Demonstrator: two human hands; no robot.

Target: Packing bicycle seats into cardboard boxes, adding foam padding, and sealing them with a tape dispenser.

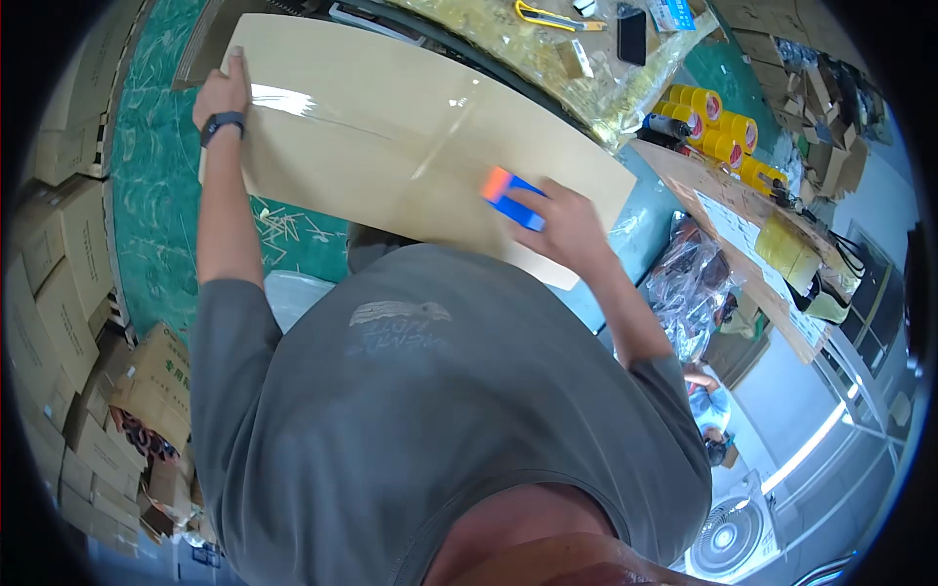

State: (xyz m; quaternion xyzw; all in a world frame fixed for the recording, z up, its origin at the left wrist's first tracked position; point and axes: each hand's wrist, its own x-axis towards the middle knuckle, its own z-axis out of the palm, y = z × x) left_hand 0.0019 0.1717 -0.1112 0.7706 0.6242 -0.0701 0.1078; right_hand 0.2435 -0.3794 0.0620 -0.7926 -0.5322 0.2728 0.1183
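Note:
A large tan cardboard sheet [362,146] lies slanted across the bench in front of my body, with glossy patches on its surface. At its left edge is my left hand [223,98], a dark band on the wrist. The thumb lies along that edge and the other fingers are partly hidden, gripping it. Over the right part of the sheet, my right hand [565,227] grips a small blue block with an orange end [515,198]. Motion slightly blurs that hand. Whether the block touches the sheet, I cannot tell.
Beyond the sheet, a film-covered surface [479,29] bears a yellow utility knife [557,17] and a black phone [632,37]. Several yellow rolls [723,146] stand at right, near a wooden shelf [674,171] and clear plastic wrapping [689,278]. Cartons [73,322] are stacked left. Another person [711,410] is at lower right.

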